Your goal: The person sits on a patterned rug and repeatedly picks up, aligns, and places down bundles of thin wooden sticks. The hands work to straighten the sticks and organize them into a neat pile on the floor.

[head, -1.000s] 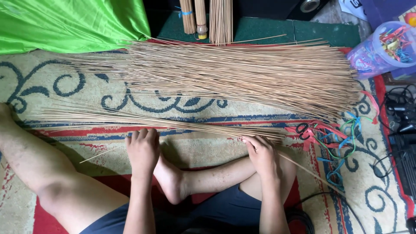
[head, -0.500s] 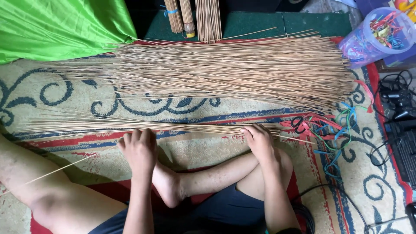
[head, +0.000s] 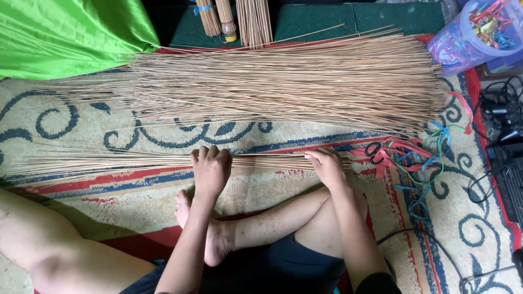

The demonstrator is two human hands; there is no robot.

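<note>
The small bundle of thin sticks [head: 136, 162] lies lengthwise on the patterned rug [head: 272, 188], just beyond my legs. My left hand [head: 211, 170] rests on it, fingers curled over. My right hand [head: 328, 166] presses its right end. The large stick pile [head: 283, 81] lies farther away, coloured ties [head: 406, 158] to the right.

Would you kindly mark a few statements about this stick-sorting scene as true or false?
1. Both hands rest on the small bundle of sticks. True: left hand, right hand.
2. The large pile of sticks lies nearer the person than the small bundle. False: it lies farther away.
3. Black-handled scissors lie right of the right hand. True.
4. The green cloth covers the ribbons. False: it lies top left, far from them.
</note>
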